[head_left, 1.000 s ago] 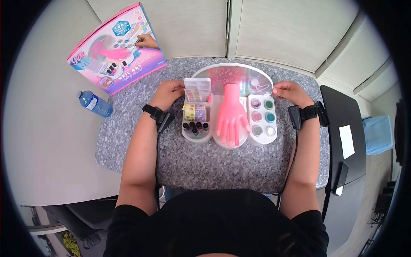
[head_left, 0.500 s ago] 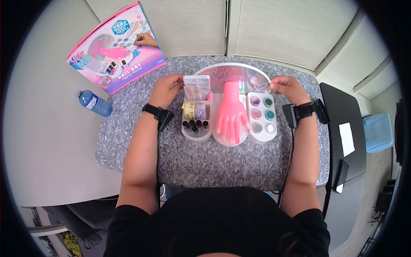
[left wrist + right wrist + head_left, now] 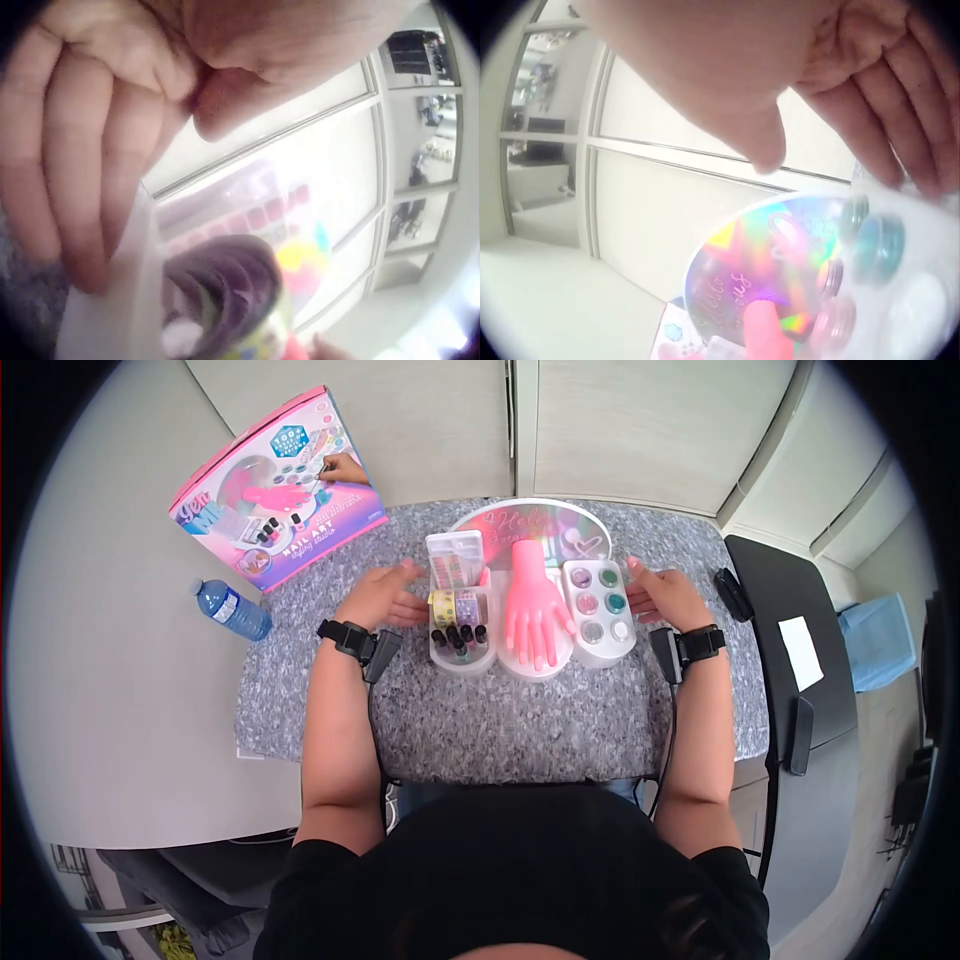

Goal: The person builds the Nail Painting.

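A pink model hand [image 3: 538,610] stands in the middle of a white nail-art stand, before a shiny arched back panel [image 3: 560,520]. The stand's left part holds tape rolls [image 3: 455,608], dark-capped bottles [image 3: 460,635] and an upright clear case [image 3: 455,558]. Several glitter pots [image 3: 587,602] sit in its right tray [image 3: 605,648]. My left hand [image 3: 385,595] is at the stand's left side, fingers extended along it. On the other side my right hand [image 3: 665,595] has its fingers at the tray's outer edge, thumb raised, as the right wrist view shows. Whether either hand presses on the plastic is unclear.
A colourful product box [image 3: 280,490] stands at the back left, with a blue water bottle [image 3: 232,610] below it. White cabinet doors [image 3: 620,440] rise behind the speckled table [image 3: 480,730]. At the right are a black surface [image 3: 770,590] and a blue-lined bin [image 3: 878,640].
Both hands have left the ends of the back panel and come down to the stand's sides, fingers spread more. The stand appears slightly nearer the body, and the head view has shifted.
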{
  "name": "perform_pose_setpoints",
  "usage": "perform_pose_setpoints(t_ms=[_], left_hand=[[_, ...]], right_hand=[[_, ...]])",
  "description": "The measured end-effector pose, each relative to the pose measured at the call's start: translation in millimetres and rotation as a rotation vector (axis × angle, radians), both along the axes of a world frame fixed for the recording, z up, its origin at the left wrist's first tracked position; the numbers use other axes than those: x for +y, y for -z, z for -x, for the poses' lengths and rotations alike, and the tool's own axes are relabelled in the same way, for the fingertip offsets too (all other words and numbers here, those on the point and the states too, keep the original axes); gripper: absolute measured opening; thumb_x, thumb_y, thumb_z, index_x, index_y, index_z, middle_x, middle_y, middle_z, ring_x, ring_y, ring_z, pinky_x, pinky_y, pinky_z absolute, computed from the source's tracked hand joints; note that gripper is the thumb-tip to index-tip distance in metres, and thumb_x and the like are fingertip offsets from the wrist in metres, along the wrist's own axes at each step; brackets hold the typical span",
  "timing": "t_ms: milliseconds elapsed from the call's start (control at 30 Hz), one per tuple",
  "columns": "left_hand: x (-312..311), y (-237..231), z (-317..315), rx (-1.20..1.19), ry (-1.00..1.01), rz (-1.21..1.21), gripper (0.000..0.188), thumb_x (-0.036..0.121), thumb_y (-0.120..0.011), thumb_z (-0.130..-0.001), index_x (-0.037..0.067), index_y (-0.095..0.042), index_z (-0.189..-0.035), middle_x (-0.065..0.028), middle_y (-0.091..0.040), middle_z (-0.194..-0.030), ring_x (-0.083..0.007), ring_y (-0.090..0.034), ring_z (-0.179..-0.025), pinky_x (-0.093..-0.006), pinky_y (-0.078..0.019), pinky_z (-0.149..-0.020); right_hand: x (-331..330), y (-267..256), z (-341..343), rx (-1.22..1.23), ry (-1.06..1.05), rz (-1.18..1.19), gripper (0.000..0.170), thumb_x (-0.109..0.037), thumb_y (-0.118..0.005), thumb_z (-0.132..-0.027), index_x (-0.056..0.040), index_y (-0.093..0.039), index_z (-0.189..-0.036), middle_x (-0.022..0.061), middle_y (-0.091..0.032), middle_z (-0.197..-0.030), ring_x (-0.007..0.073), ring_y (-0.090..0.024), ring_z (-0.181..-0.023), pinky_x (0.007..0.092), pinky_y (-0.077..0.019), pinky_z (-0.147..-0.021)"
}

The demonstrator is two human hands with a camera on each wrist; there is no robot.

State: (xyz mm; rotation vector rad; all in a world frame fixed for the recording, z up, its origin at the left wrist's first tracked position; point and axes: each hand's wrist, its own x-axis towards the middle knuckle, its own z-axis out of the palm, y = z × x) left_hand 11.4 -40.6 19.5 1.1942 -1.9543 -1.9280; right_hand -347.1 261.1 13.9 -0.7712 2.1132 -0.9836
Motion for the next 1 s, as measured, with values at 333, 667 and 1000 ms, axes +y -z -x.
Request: perform_pose_setpoints(t_ms=[333, 667, 1000], left_hand=[[3, 53, 41, 0.372, -0.225, -0.017, 0.061, 0.026, -0.066, -0.11, 0.003, -0.049, -0.163, -0.0164, -0.068, -0.149, -0.0234, -0.069, -0.131, -0.0362, -0.0561, -0.11], [26, 57, 46, 0.555, -0.405, -0.081, 0.064, 0.029, -0.059, -0.112, 0.001, -0.042, -0.166, -0.0175, -0.062, -0.158, -0.0241, -0.062, -0.138, -0.0359, -0.0522, -0.112], [12, 50, 34, 0.711, -0.713, 0.029, 0.039, 0.043, -0.054, -0.114, 0.018, -0.052, -0.083, 0.0078, -0.039, -0.064, -0.0059, -0.031, -0.051, -0.0271, -0.0238, -0.048]], right_hand=[[-11, 37, -5, -0.355, 0.281, 0.422, 0.077, -0.064, -0.055, -0.109, 0.0039, -0.069, -0.142, 0.0176, -0.076, -0.138, 0.0284, -0.071, -0.128, 0.0416, -0.0541, -0.107], [-24, 65, -8, -0.408, 0.337, 0.642, 0.063, -0.055, -0.053, -0.112, -0.0026, -0.068, -0.144, 0.013, -0.072, -0.144, 0.025, -0.065, -0.133, 0.0417, -0.0478, -0.113], [-21, 63, -2, -0.295, 0.719, 1.067, 0.028, -0.032, -0.059, -0.112, -0.0082, -0.071, -0.101, 0.0007, -0.07, -0.091, 0.0104, -0.06, -0.075, 0.0286, -0.0483, -0.066]])
